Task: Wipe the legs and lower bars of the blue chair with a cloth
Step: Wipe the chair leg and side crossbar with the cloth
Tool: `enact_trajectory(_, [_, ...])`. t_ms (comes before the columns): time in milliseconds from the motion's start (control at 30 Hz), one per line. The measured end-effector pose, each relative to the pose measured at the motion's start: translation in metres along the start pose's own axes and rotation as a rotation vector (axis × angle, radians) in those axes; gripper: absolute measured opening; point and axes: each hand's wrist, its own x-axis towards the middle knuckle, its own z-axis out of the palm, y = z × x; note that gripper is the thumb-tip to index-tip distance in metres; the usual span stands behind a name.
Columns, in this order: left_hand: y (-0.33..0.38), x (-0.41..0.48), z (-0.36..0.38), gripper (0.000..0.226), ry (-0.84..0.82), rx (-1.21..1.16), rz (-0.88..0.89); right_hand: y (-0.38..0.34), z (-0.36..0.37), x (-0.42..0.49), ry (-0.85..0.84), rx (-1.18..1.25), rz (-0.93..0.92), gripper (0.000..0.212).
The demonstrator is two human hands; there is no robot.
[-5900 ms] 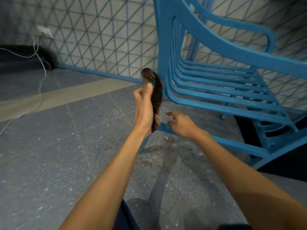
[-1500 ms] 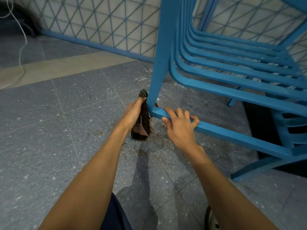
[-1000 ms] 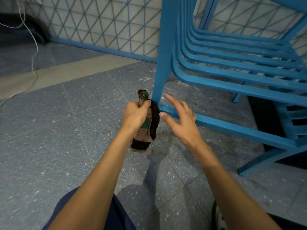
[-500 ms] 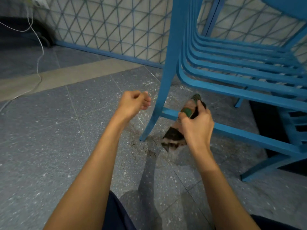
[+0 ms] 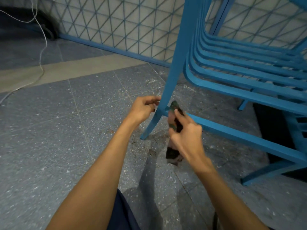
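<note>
Blue leg (image 5: 174,77) btwn L hand (image 5: 142,108) & R hand (image 5: 186,136) gripping cloth (image 5: 173,107); cable (image 5: 43,36) far-left.

The chair (image 5: 176,67) is coated in smooth, faintly glossy blue paint; the cloth (image 5: 173,117) is dark, limp fabric (mottled); the floor (image 5: 49,130) is speckled, matt stone.

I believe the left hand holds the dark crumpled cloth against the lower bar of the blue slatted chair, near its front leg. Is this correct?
Not quite. In the head view it is the right hand, not the left, that holds the dark crumpled cloth against the lower bar of the blue slatted chair, near its front leg.
</note>
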Motion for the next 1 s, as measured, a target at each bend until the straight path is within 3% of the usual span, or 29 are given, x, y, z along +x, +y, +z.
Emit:
enact_trajectory(100, [-0.002, 0.003, -0.002, 0.035, 0.022, -0.029, -0.011, -0.004, -0.009, 0.029, 0.128, 0.085, 0.127, 0.069])
enact_trajectory(200, [-0.002, 0.005, -0.002, 0.034, 0.02, -0.028, -0.006, -0.017, 0.015, 0.037, -0.037, 0.03, 0.16, 0.077])
enact_trajectory(400, [-0.003, 0.009, 0.006, 0.032, 0.008, -0.033, -0.018, -0.018, 0.028, 0.005, -0.132, -0.285, 0.069, 0.075])
enact_trajectory(467, [-0.003, 0.01, 0.01, 0.035, 0.005, -0.01, -0.017, -0.019, 0.013, 0.002, -0.144, -0.324, 0.026, 0.062])
enact_trajectory(567, [-0.007, 0.013, 0.01, 0.037, -0.002, -0.017, -0.009, -0.022, -0.016, 0.015, -0.005, -0.204, 0.054, 0.023])
enact_trajectory(633, [-0.008, 0.014, 0.01, 0.035, -0.005, -0.009, -0.001, -0.021, -0.021, 0.034, 0.02, -0.225, 0.14, 0.018])
enact_trajectory(800, [-0.013, 0.017, 0.014, 0.035, -0.021, 0.045, 0.07, -0.039, 0.018, 0.047, -0.134, -0.329, 0.217, 0.047])
enact_trajectory(933, [-0.014, 0.016, 0.015, 0.031, -0.012, -0.007, 0.049, -0.033, 0.026, 0.022, -0.118, -0.458, 0.102, 0.067])
enact_trajectory(1000, [-0.014, 0.014, 0.016, 0.031, 0.018, -0.024, 0.025, -0.026, 0.019, 0.01, -0.206, -0.452, 0.013, 0.062])
